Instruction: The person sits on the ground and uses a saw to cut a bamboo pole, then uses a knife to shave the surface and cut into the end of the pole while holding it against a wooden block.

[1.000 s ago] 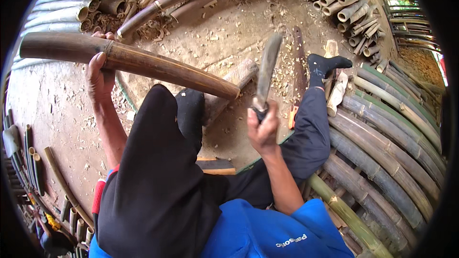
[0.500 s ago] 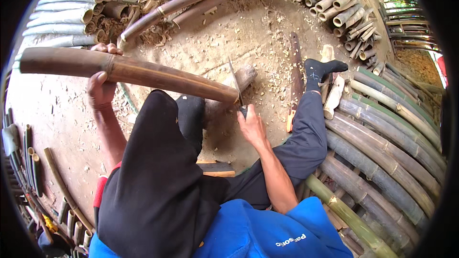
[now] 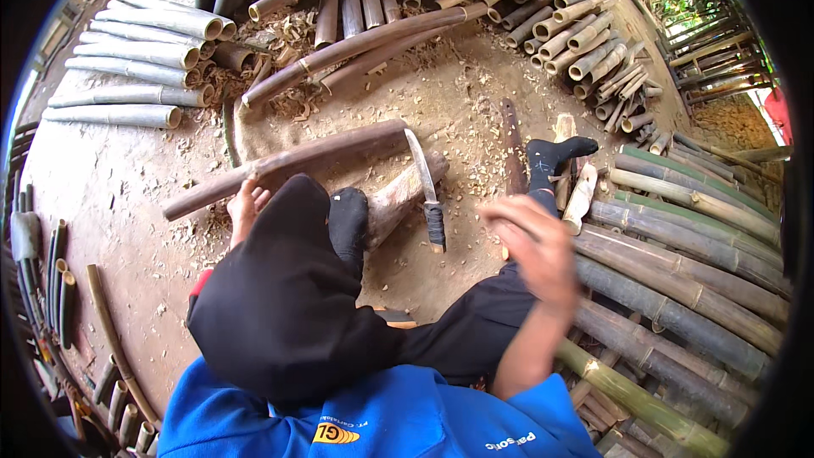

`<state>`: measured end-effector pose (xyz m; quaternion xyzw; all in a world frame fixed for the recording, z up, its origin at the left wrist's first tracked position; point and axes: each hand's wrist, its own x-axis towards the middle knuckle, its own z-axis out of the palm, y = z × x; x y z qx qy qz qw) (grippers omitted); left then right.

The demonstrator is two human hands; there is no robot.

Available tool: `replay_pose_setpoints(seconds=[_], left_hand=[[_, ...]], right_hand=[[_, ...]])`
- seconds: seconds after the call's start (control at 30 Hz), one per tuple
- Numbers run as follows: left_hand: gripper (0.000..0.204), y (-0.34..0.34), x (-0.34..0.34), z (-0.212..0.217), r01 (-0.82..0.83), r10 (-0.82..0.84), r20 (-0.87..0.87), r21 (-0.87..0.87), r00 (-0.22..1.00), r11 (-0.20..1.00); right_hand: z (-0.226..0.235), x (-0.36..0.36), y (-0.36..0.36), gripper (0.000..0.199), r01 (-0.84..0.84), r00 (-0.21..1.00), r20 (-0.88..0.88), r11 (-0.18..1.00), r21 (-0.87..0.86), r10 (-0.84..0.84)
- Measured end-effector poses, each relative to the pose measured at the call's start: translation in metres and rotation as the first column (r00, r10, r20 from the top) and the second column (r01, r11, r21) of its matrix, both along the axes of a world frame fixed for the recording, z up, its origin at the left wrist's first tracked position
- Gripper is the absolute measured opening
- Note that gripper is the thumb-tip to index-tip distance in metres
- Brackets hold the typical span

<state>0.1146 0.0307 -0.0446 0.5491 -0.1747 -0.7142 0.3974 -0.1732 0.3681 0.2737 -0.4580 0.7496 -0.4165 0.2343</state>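
A brown bamboo pole (image 3: 318, 153) lies slanting on the ground beyond my knees. My left hand (image 3: 246, 203) is at its near edge, fingers loosely apart, the thumb touching the bamboo. A knife (image 3: 434, 225) with a curved blade and black-wrapped handle lies by a short wooden log (image 3: 398, 208), its blade beside the log and close to the pole's right end. My right hand (image 3: 538, 246) is raised over my right leg, blurred by motion, its fingers stretched out and nothing seen in them.
Several long bamboo poles (image 3: 678, 280) fill the right side. Cut bamboo tubes (image 3: 585, 34) are stacked at the far right, and pale tubes (image 3: 136, 72) at the far left. A long brown strip (image 3: 513, 148) lies near my right foot. Shavings litter the ground.
The bamboo pole has gone from raised in my left hand to lying on the ground. My right hand has let go of the knife and moved right and up.
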Motion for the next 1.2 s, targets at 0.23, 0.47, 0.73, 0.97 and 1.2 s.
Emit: replay_pose_setpoints(seconds=[0.23, 0.47, 0.73, 0.97, 1.2], left_hand=[[0.047, 0.054, 0.039, -0.008, 0.077, -0.08, 0.07, 0.05, 0.994, 0.996], [0.05, 0.092, 0.082, -0.007, 0.091, -0.105, 0.153, 0.097, 0.983, 0.991], [0.054, 0.11, 0.078, -0.011, 0.157, -0.182, 0.188, 0.142, 0.965, 0.977], [0.058, 0.084, 0.073, 0.005, 0.231, -0.244, 0.281, 0.078, 0.928, 0.97], [0.061, 0.066, 0.051, 0.017, 0.553, -0.428, 0.633, 0.001, 0.645, 0.833]], right_hand=[[0.159, 0.063, 0.073, 0.023, -0.553, 0.831, -0.351, 0.71, -0.436, 0.431], [0.176, 0.09, 0.075, 0.023, -0.588, 0.809, -0.366, 0.621, -0.518, 0.461], [0.178, 0.087, 0.077, 0.022, -0.577, 0.815, -0.374, 0.56, -0.595, 0.443], [0.17, 0.076, 0.074, 0.022, -0.551, 0.822, -0.332, 0.503, -0.666, 0.463], [0.153, 0.053, 0.052, 0.023, -0.475, 0.839, -0.226, 0.464, -0.748, 0.496]])
